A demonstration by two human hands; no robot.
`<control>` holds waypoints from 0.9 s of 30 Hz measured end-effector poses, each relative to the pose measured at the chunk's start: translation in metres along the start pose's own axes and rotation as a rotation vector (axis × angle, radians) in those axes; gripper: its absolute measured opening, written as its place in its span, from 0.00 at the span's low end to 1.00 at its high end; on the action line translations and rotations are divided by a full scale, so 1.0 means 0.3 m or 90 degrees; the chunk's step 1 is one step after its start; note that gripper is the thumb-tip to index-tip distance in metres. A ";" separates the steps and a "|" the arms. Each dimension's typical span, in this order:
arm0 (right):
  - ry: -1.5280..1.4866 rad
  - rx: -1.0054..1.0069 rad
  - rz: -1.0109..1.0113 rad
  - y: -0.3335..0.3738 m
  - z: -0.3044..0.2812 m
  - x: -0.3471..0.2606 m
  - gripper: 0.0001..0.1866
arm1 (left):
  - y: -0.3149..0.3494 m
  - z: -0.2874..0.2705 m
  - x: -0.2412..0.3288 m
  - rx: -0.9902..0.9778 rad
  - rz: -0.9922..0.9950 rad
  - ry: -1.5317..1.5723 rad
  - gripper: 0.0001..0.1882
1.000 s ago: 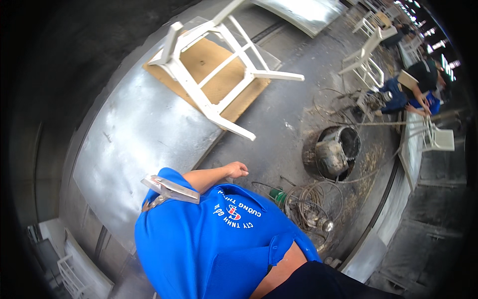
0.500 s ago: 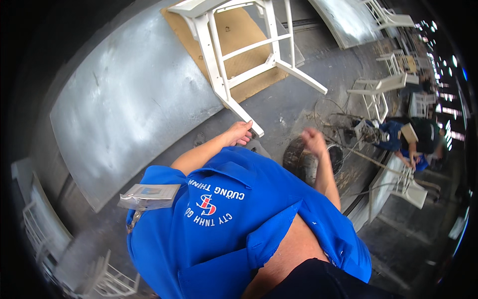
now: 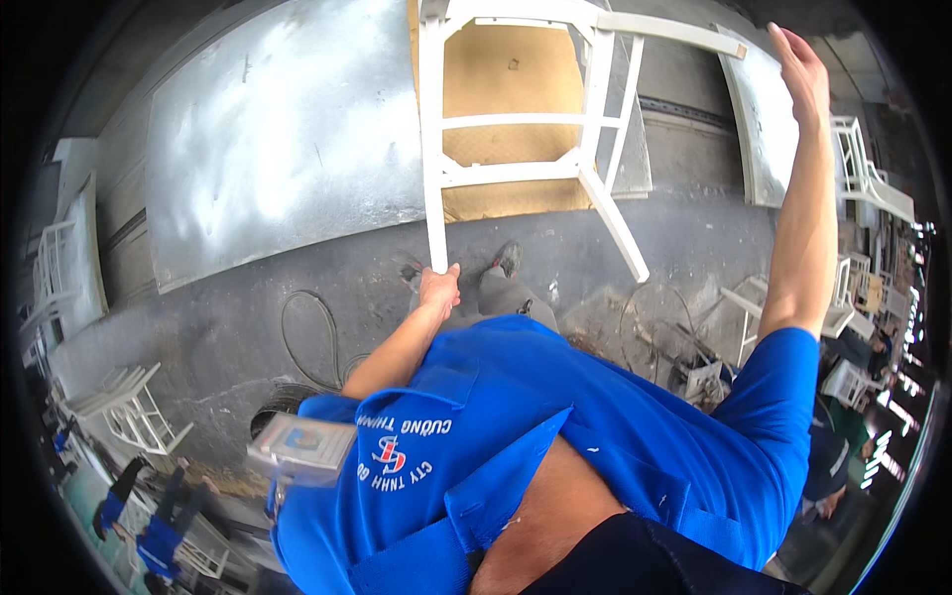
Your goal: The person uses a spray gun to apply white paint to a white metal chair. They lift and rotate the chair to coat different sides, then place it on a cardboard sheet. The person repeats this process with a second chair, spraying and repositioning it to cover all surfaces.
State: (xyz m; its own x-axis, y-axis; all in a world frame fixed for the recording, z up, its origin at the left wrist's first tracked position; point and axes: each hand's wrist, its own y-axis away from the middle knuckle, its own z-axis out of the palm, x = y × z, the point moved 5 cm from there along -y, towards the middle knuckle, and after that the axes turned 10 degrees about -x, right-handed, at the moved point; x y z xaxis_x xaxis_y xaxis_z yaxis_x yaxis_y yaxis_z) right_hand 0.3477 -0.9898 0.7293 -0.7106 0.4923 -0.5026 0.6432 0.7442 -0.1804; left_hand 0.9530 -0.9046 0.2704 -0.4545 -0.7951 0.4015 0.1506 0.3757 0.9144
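Observation:
A white wooden chair frame (image 3: pixel 509 119) lies tipped in front of me, its legs pointing various ways, over a piece of brown cardboard (image 3: pixel 506 84). My left hand (image 3: pixel 439 290) is closed around the end of its near left leg (image 3: pixel 434 218). My right hand (image 3: pixel 801 74) is raised at the far right with fingers stretched out. Its fingertips are close to the end of another leg (image 3: pixel 684 33), with a small gap between them. The near right leg (image 3: pixel 617 230) sticks out toward me, untouched. The chair's far part is cut off by the upper edge.
A large grey metal sheet (image 3: pixel 288 149) lies left of the cardboard; another sheet (image 3: pixel 762 129) lies right. A looped cable (image 3: pixel 309 342) is on the floor by my left arm. White chairs (image 3: pixel 134 407) stand around, and other people (image 3: pixel 164 531) work at lower left and right.
The chair has turned and shifted in view. My left hand has closed on its leg end. My right hand has risen from low beside a bucket to the far right.

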 end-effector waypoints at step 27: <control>-0.239 -0.586 0.443 0.606 0.190 0.137 0.21 | -0.258 0.102 -0.448 0.195 0.106 -0.286 0.30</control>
State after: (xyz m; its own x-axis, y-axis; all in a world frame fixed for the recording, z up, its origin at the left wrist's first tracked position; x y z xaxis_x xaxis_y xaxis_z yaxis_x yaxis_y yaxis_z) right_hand 0.4517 -0.8599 0.6277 -0.0689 0.8663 -0.4947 0.3018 0.4908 0.8174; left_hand 0.9754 -0.8123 0.1442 -0.7856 -0.4573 0.4167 0.0213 0.6531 0.7569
